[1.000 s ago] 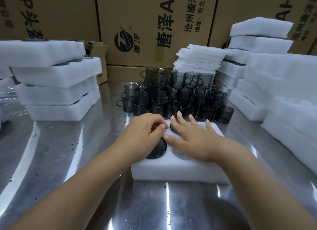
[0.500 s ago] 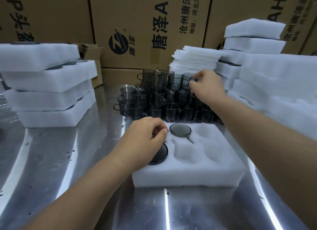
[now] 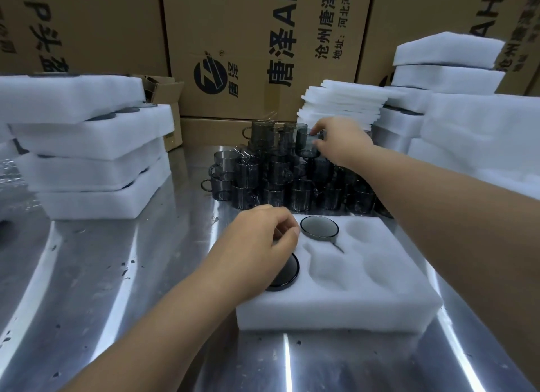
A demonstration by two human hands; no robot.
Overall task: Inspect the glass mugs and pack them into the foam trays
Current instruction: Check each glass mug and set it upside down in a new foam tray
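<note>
Right now your foam tray (image 3: 336, 307) sits at the near middle of the steel table (image 3: 122, 275), with two smoky mugs sunk in its left pockets: one (image 3: 319, 227) at the far edge, one (image 3: 285, 273) half hidden under your left hand (image 3: 257, 245), whose fingers curl together over it. The remaining pockets show bare foam. Just beyond the tray stands the stacked mug pile (image 3: 280, 172), where your right hand (image 3: 340, 143) pinches a top mug (image 3: 306, 145). Foam stacks (image 3: 87, 146) flank both sides, backed by cartons (image 3: 263, 47).
</note>
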